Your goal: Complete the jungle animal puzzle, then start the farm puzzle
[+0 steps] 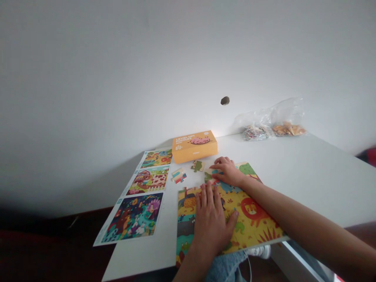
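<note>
A jigsaw puzzle [249,227] with a lion, a leopard and other animals on yellow ground lies at the table's front edge, mostly assembled. My left hand [210,219] rests flat on it, fingers stretched out, covering part of its middle. At the puzzle's far edge, my right hand [227,172] has its thumb and fingers curved around a puzzle piece [208,175], which they partly hide. Whether that piece is fully seated I cannot tell. Two loose pieces lie just beyond the puzzle's far left: a green-and-cream piece [198,166] and a blue-and-red piece [179,176].
An orange puzzle box [195,147] stands by the wall. Left of the puzzle lies a sheet [132,215] with three printed pictures, partly over the table's edge. Clear bags of pieces, one bag [255,132] and another bag [289,128], sit at the back right.
</note>
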{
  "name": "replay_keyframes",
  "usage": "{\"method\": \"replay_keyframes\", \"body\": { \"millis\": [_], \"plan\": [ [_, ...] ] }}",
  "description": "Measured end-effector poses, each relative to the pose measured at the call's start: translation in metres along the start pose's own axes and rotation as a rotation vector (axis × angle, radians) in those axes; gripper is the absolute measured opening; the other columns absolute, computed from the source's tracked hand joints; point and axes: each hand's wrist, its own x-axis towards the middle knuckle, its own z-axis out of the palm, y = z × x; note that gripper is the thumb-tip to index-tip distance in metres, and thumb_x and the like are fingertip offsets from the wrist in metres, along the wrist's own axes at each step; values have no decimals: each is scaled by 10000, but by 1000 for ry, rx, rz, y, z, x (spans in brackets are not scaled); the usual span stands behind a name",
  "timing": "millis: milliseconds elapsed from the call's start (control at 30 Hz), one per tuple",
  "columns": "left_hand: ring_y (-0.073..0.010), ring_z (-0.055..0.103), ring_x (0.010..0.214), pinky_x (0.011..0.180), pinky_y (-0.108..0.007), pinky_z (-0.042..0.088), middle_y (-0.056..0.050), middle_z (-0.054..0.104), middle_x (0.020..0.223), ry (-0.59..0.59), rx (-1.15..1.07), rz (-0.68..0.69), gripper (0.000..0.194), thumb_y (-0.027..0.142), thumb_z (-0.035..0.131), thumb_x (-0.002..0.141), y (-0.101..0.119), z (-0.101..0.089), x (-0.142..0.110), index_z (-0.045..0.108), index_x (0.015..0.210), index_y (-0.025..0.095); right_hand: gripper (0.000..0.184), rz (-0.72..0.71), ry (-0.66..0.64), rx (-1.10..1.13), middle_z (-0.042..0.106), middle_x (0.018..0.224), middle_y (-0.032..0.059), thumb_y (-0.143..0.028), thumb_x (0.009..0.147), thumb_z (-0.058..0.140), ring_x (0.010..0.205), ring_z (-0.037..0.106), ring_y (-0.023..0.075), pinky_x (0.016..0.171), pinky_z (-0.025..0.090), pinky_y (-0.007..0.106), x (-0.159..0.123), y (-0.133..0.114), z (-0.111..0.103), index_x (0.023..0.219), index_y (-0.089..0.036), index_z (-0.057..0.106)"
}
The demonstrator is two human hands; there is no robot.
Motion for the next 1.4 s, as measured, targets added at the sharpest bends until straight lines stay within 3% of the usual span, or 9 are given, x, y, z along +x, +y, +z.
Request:
{"method": "replay_keyframes", "body": {
  "millis": [167, 600, 700, 833, 933, 1033, 1133, 1267, 1400],
  "plan": [
    [-391, 175, 1484, 1169, -587, 256, -182, 185, 1615, 25, 24, 15, 846, 669, 329, 917, -1, 2, 1, 334, 1509, 65, 313, 14, 12, -25, 554, 1199, 93, -416, 877, 675, 1129, 465, 266, 965, 370, 437, 1, -1, 3, 1178, -334, 705],
    [-390, 160, 1488, 1169, -594, 244, -185, 175, 1617, 12, 28, 16, 841, 666, 318, 922, -1, 1, 0, 322, 1513, 67, 304, 82, 91, 28, 603, 1129, 88, -426, 800, 755, 1112, 498, 266, 971, 381, 414, 4, 1, 8, 1059, -268, 733],
    [-384, 152, 1491, 1175, -590, 235, -192, 165, 1617, 5, 26, 12, 836, 660, 330, 922, -1, 1, -1, 319, 1515, 71, 210, 118, 169, 133, 628, 1052, 93, -329, 925, 598, 1024, 555, 226, 922, 414, 365, 9, 8, 8, 1053, -225, 728],
    [-384, 151, 1491, 1175, -588, 237, -187, 140, 1624, 4, 22, 10, 839, 656, 339, 921, -1, 1, -1, 291, 1527, 77, 299, 176, 288, 281, 644, 966, 85, -189, 972, 425, 861, 592, 170, 845, 445, 308, 10, 19, 3, 1046, -166, 714],
    [-384, 132, 1495, 1179, -587, 233, -153, 118, 1635, 4, 26, 22, 832, 651, 320, 928, -1, 1, -1, 257, 1542, 92, 252, 86, 189, 227, 646, 1021, 87, -271, 906, 579, 921, 581, 194, 892, 434, 339, 6, 18, 0, 1100, -182, 712],
    [-385, 115, 1497, 1183, -590, 224, -147, 140, 1633, 4, 34, 26, 838, 653, 310, 929, -1, 1, -1, 256, 1541, 83, 399, -41, 57, 76, 618, 1141, 100, -427, 797, 720, 1074, 525, 267, 954, 390, 421, -1, 10, -1, 1142, -227, 705],
    [-388, 130, 1494, 1180, -591, 230, -166, 155, 1628, -2, 32, 23, 837, 650, 324, 926, 0, 0, 0, 283, 1529, 70, 461, -61, 14, 25, 600, 1166, 110, -428, 751, 753, 1101, 502, 290, 942, 378, 448, -3, 2, -2, 1154, -216, 679],
    [-413, 167, 1481, 1154, -611, 263, -220, 170, 1613, -4, 14, 6, 824, 606, 406, 912, 3, -4, 0, 306, 1514, 52, 312, 19, 43, 275, 631, 895, 43, -323, 791, 688, 838, 553, 187, 790, 425, 335, -2, 0, 0, 1060, -176, 630],
    [-424, 195, 1469, 1135, -620, 289, -234, 150, 1612, 34, -27, 4, 786, 575, 459, 901, 3, -6, -1, 343, 1498, 77, 228, 83, 134, 604, 533, 667, -45, -349, 823, 643, 619, 472, 122, 603, 374, 254, 0, 2, 2, 965, -184, 577]
  ]
}}
